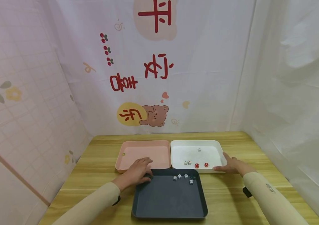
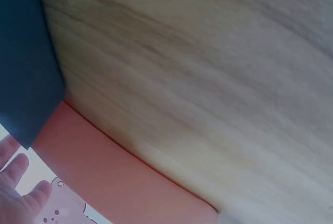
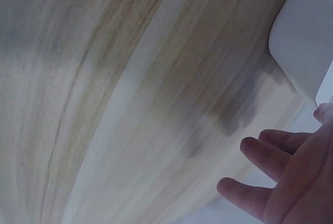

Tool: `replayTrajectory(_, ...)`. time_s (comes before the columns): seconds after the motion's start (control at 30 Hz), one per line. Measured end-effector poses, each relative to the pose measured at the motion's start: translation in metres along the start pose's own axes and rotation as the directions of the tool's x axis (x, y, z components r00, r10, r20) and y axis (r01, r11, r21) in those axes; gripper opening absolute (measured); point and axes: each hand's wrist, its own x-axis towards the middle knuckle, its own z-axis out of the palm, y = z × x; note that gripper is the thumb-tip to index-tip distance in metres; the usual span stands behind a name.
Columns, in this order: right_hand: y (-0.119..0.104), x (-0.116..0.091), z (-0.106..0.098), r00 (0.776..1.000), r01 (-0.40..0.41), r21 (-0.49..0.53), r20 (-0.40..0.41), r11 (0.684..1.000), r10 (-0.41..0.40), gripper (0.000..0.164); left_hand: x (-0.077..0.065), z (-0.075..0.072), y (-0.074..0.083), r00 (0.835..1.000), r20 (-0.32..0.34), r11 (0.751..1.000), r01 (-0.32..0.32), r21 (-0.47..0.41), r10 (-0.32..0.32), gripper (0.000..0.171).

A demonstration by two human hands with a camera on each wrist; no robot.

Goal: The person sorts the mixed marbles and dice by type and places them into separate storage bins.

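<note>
My left hand (image 1: 137, 172) hovers over the back left corner of a dark grey tray (image 1: 170, 217), fingers loosely bent and apart, beside the front of a pink tray (image 1: 145, 143). The left wrist view shows those fingers (image 2: 16, 166) spread, holding nothing visible. At the front right corner of a white tray (image 1: 194, 142), my right hand (image 1: 234, 165) has thumb and fingers spread about the corner. One fingertip seems to touch its rim in the right wrist view, while other fingers (image 3: 260, 156) extend freely. Several white dice (image 1: 186, 176) and some dark dice (image 1: 192, 177) lie in the grey tray.
The white tray holds two red dice (image 1: 197, 165), two white dice (image 1: 187, 162) and a pale die (image 1: 199, 150). A small yellowish piece (image 1: 124, 154) lies in the pink tray. All trays stand on a wood-grain table (image 1: 103, 162), with printed curtains (image 1: 210, 93) around it.
</note>
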Motion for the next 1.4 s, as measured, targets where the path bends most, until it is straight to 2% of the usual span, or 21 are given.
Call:
replayTrajectory(0.1,0.001,0.0,0.001,1.0,-0.001,0.006,0.001,1.0,0.001,0.129,0.0,-0.001,0.0,1.0,0.002,1.0,-0.003,0.006,0.003,0.019)
replayTrajectory(0.3,0.001,-0.001,0.001,1.0,0.006,0.026,-0.003,1.0,-0.006,0.128,-0.001,-0.001,0.0,0.999,0.052,0.999,0.002,0.036,-0.004,0.021)
replayTrajectory(0.47,0.0,-0.002,0.001,1.0,0.009,0.031,-0.008,0.999,-0.009,0.128,-0.001,0.0,0.0,0.999,0.049,1.0,-0.006,0.029,0.004,0.014)
replayTrajectory(0.67,0.0,-0.005,0.0,1.0,0.022,0.012,-0.014,1.0,-0.021,0.127,-0.003,0.002,0.0,0.999,0.04,1.0,-0.019,0.007,0.019,0.014)
replayTrajectory(0.77,0.001,-0.006,0.0,1.0,0.02,0.005,-0.019,1.0,-0.02,0.126,-0.003,0.002,-0.001,0.999,0.006,0.999,-0.035,-0.027,0.035,0.014)
replayTrajectory(0.87,0.0,-0.006,0.001,1.0,0.023,0.011,-0.021,1.0,-0.023,0.125,-0.005,0.002,-0.003,0.998,-0.056,0.997,-0.041,-0.068,0.037,0.012)
replayTrajectory(0.97,-0.002,-0.004,0.002,0.999,0.028,0.02,-0.022,0.999,-0.027,0.126,-0.009,-0.001,-0.005,0.994,-0.11,0.994,-0.019,-0.111,0.006,0.01)
replayTrajectory(1.1,-0.003,-0.003,0.004,0.999,0.022,0.02,-0.031,1.0,-0.021,0.127,-0.012,-0.007,-0.006,0.989,-0.144,0.985,0.008,-0.172,-0.033,0.008)
replayTrajectory(1.23,-0.002,-0.006,0.004,0.999,0.011,0.018,-0.038,1.0,-0.01,0.126,-0.01,-0.012,-0.007,0.984,-0.165,0.976,0.03,-0.217,-0.066,0.007)
replayTrajectory(1.4,0.0,-0.009,0.004,0.999,0.018,0.021,-0.047,1.0,-0.017,0.125,-0.004,-0.017,-0.011,0.97,-0.212,0.965,0.068,-0.253,-0.124,0.005)
